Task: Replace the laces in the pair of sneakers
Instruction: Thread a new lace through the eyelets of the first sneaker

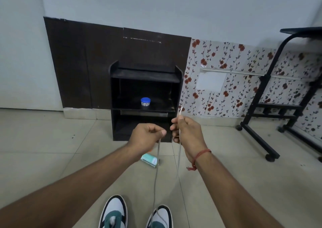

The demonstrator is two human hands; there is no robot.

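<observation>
**Head view: both hands holding up a pale lace above the sneakers**

Head camera is looking down at two outstretched arms in front of a small black wooden shelf unit [145, 95] standing on the tiled floor [43, 140]. The left hand [147, 134] is pinching one strand of the thin grey-white shoelace [178, 159] between thumb and curled fingers, and the right hand [185, 132] is gripping the other strand, its white tip sticking up above the fist. Both strands are hanging down, away from the shelf unit, to the right white, black and green sneaker [161, 217]; the left matching sneaker [114, 212] is sitting just beside it. A blue-lidded small tub [145, 102] is standing on the unit's middle shelf. A pale green flat packet [150, 160] is lying on the floor before the unit.
</observation>
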